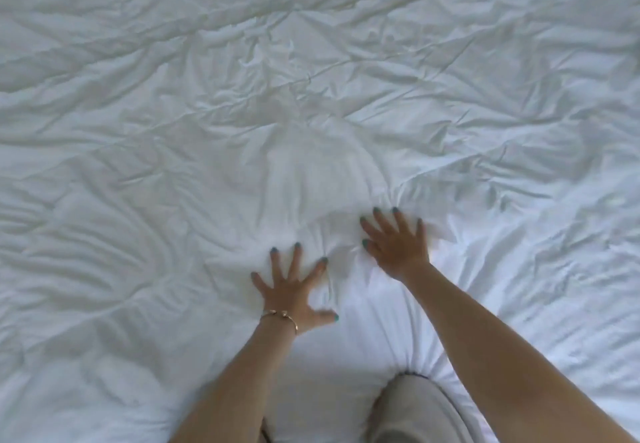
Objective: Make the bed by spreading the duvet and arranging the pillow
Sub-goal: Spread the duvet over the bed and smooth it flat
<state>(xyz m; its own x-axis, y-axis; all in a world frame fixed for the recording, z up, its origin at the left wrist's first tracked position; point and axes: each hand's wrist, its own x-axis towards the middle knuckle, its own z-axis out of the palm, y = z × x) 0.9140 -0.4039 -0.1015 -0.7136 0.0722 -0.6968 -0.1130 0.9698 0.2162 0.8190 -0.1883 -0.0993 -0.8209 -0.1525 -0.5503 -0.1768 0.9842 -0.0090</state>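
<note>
Duvet (311, 79) covers the whole bed, white, heavily wrinkled. Left hand (292, 292) and right hand (398, 242) press flat on it near centre, side by side; both grips wide, fingers splayed, holding nothing. Bracelet (280, 316) on left wrist.

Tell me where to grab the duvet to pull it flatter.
Pinch the raised ridge of folds beyond the left hand and right hand, coming from above. The duvet lies flat under both palms, with no edge showing; only creases stand up enough to hold.
</note>
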